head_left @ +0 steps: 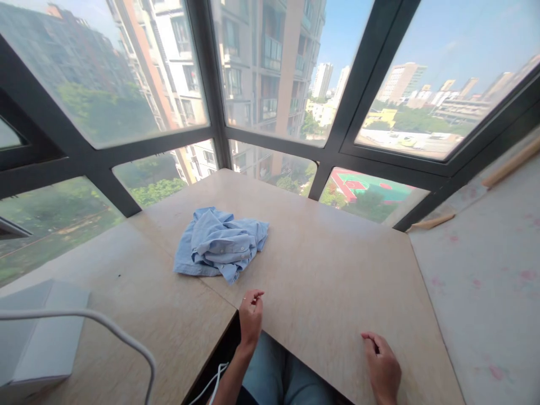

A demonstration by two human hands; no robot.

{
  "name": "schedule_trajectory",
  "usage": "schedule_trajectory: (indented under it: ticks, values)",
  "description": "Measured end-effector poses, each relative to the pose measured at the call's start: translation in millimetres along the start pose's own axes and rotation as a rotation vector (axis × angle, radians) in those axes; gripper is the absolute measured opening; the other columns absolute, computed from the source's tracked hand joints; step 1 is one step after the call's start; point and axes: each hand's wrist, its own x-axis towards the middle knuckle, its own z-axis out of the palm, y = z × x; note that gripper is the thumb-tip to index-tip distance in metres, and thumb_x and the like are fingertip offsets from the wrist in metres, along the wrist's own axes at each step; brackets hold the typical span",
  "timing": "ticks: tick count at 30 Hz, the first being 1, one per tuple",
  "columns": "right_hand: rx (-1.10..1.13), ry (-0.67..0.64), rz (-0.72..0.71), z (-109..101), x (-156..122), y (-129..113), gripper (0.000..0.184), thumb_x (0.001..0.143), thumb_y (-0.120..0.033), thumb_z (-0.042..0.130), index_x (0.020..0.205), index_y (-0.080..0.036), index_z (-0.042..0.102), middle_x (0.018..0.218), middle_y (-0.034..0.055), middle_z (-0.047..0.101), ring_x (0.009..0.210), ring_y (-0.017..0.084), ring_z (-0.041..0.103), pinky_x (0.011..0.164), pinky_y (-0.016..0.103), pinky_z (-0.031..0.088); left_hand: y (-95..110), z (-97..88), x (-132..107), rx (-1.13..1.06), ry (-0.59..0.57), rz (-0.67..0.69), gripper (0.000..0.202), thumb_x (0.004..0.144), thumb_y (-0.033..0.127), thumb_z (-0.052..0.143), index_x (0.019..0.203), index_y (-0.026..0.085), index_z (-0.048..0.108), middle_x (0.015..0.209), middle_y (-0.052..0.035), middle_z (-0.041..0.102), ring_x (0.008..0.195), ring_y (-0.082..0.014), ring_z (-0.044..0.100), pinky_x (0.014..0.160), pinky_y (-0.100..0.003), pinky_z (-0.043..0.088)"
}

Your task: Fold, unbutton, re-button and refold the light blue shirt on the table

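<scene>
A crumpled light blue button-up shirt (223, 242) lies in a loose heap on the beige tabletop (320, 270), its small buttons showing on the near side. My left hand (252, 315) is at the table's near edge, just below and to the right of the shirt and apart from it. Its fingers are curled in, with nothing seen in them. Farther right, my right hand (383, 363) rests by the tabletop with fingers curled inward, likewise with nothing visible in them. It is well away from the shirt.
A white box (46, 332) stands at the left, with a thick white cable (113, 326) arching in front. Thin white cords (215, 382) hang by my left forearm. Dark window frames (217, 90) enclose the table's far sides; a floral-papered wall (485, 292) bounds the right.
</scene>
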Motion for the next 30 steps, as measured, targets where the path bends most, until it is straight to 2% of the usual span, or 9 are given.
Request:
schedule_trajectory:
  ticks: [4,6,7,10,13,17,23,26,30]
  values:
    - [-0.026,-0.016,0.010,-0.7,1.0,2.1,0.044,0.067,-0.049,0.039,0.081,-0.021,0.070,0.103,0.0144,0.073,0.092,0.033,0.067,0.079,0.040,0.050,-5.7,-35.4,37.8,0.073,0.405,-0.037,0.030,0.075,0.024,0.057,0.103,0.020,0.064,0.108,-0.0110,0.066,0.099,-0.0243,0.061,0.081,-0.037,0.050]
    - [-0.038,-0.022,0.011,-0.6,1.7,3.6,0.042,0.068,-0.049,0.040,0.081,-0.022,0.069,0.104,0.0139,0.073,0.092,0.034,0.067,0.078,0.041,0.050,-6.3,-43.3,53.6,0.040,0.495,-0.149,0.040,0.072,0.025,0.065,0.111,0.019,0.059,0.117,-0.0128,0.062,0.106,-0.0248,0.059,0.085,-0.038,0.050]
    - [-0.044,-0.023,0.013,-0.3,2.1,4.3,0.041,0.068,-0.049,0.040,0.081,-0.023,0.069,0.104,0.0136,0.073,0.092,0.034,0.067,0.078,0.041,0.050,-5.8,-44.9,60.3,-0.014,0.492,-0.228,0.045,0.070,0.026,0.069,0.113,0.018,0.056,0.118,-0.0134,0.061,0.107,-0.0242,0.060,0.085,-0.037,0.050]
    - [-0.052,-0.022,0.021,0.7,3.5,5.8,0.039,0.068,-0.048,0.040,0.081,-0.024,0.068,0.103,0.0131,0.073,0.091,0.034,0.067,0.077,0.042,0.050,-0.6,-44.2,75.6,-0.228,0.348,-0.451,0.049,0.066,0.029,0.075,0.109,0.015,0.056,0.106,-0.0121,0.065,0.091,-0.0200,0.065,0.073,-0.031,0.051]
    - [-0.046,-0.020,0.031,1.3,4.8,6.7,0.037,0.067,-0.047,0.041,0.080,-0.024,0.068,0.102,0.0132,0.073,0.090,0.034,0.067,0.077,0.042,0.050,10.3,-41.6,84.3,-0.331,0.233,-0.505,0.039,0.064,0.029,0.074,0.096,0.013,0.060,0.082,-0.0059,0.067,0.067,-0.0159,0.064,0.057,-0.026,0.046]
    - [-0.038,-0.029,0.032,0.8,4.9,6.8,0.037,0.067,-0.047,0.041,0.079,-0.024,0.068,0.103,0.0130,0.073,0.092,0.034,0.067,0.078,0.042,0.050,35.0,-36.7,91.1,-0.364,0.176,-0.403,0.025,0.063,0.036,0.072,0.075,0.014,0.066,0.063,0.0005,0.062,0.052,-0.0118,0.057,0.052,-0.023,0.042]
    - [0.004,-0.036,0.070,1.7,-0.1,-1.1,0.040,0.066,-0.047,0.041,0.081,-0.022,0.070,0.102,0.0138,0.073,0.094,0.034,0.067,0.081,0.042,0.050,97.9,-10.3,91.3,-0.511,-0.029,-0.248,0.021,0.064,0.034,0.073,0.071,0.014,0.070,0.060,0.0011,0.063,0.053,-0.0107,0.056,0.057,-0.023,0.045]
    - [0.093,-0.081,0.091,4.9,-5.9,-12.2,0.042,0.066,-0.048,0.044,0.081,-0.021,0.071,0.096,0.0139,0.074,0.092,0.033,0.067,0.080,0.042,0.051,137.3,12.6,81.8,-0.604,-0.189,-0.146,0.019,0.064,0.031,0.074,0.072,0.014,0.071,0.063,-0.0001,0.065,0.056,-0.0102,0.056,0.059,-0.023,0.045]
    - [0.349,-0.228,0.014,12.8,-20.7,-44.0,0.040,0.069,-0.052,0.052,0.082,-0.020,0.071,0.082,0.0114,0.073,0.079,0.030,0.070,0.071,0.039,0.055,193.4,49.0,57.9,-0.716,-0.514,-0.061,0.021,0.065,0.032,0.076,0.073,0.013,0.072,0.066,-0.0023,0.068,0.063,-0.0128,0.061,0.066,-0.026,0.049]
